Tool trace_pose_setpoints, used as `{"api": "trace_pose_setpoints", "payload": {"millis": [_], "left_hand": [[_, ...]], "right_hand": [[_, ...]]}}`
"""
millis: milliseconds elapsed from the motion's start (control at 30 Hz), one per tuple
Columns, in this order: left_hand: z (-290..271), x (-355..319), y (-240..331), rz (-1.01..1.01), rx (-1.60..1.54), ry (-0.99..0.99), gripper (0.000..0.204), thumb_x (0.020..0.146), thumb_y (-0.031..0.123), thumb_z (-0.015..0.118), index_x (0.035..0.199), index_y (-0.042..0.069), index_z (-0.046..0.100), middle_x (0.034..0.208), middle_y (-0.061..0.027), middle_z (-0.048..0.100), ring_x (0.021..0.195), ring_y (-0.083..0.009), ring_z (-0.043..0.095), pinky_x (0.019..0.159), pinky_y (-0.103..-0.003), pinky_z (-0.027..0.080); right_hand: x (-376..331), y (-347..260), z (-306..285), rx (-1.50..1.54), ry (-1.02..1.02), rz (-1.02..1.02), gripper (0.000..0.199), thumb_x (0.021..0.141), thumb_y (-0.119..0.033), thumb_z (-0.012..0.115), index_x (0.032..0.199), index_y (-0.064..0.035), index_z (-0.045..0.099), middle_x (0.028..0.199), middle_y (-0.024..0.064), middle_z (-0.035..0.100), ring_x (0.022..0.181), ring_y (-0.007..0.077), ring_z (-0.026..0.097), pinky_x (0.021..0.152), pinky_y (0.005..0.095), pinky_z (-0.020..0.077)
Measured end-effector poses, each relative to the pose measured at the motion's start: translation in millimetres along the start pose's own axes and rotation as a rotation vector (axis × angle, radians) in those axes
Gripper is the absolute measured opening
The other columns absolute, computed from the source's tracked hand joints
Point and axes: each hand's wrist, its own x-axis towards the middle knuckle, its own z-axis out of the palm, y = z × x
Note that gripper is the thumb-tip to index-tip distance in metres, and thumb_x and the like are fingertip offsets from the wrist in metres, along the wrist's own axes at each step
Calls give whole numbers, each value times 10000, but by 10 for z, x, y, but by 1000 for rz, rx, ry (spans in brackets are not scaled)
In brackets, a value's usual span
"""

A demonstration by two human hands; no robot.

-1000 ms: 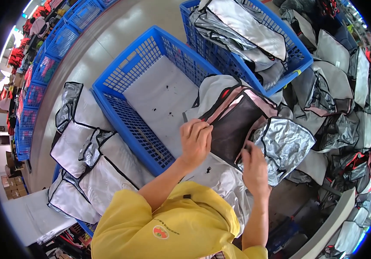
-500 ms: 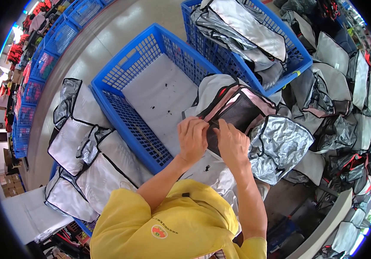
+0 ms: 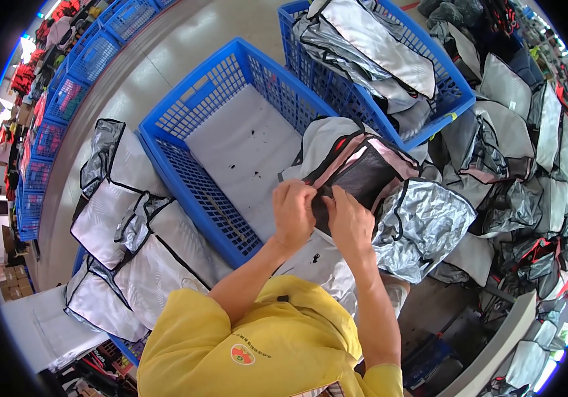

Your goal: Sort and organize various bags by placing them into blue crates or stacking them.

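Note:
An insulated bag with pink panels, black binding and a dark mesh pocket lies just in front of me. Its crinkled silver lining flap spreads out to the right. At the bag's near edge, my left hand has its fingers closed on the dark trim. Close beside it, my right hand pinches the same edge, thumb and forefinger together. The two fingertip grips are a short gap apart. Whatever small piece lies between the fingertips is hidden.
A blue crate with a pale liner and dark scraps stands ahead. Behind it, another blue crate holds folded silver bags. White and silver bag pieces are stacked at left. More bags pile up at right, beyond a curved pale edge.
My right hand and forearm have shifted slightly left, nearer my left hand. The silver flap has moved a little left too. Both hands keep their grip on the bag's edge.

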Motion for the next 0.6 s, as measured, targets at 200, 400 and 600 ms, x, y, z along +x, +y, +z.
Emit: {"api": "trace_pose_setpoints", "payload": {"millis": [200,400,600], "left_hand": [[-158,345,-347,-920,-389,48,216,906,43,697,1090,25,585,990,-156,647,974,-380,600,876,-450,470],[-300,388,-305,-87,-24,-112,275,864,89,760,1116,67,649,1132,-121,618,1015,-351,596,880,-451,481],[-90,118,-58,-34,85,-236,408,747,-1,747,1131,131,714,1039,-60,577,953,-277,587,800,-405,460]], "right_hand": [[-314,252,543,406,236,127,368,1013,-234,662,1289,3,602,893,245,682,764,406,670,686,414,530],[-350,227,549,466,184,168,387,1042,-244,627,1317,24,576,857,210,684,721,333,661,692,390,528],[-345,207,495,602,203,299,352,1059,-228,602,1290,37,580,851,169,699,730,237,674,694,370,533]]}}
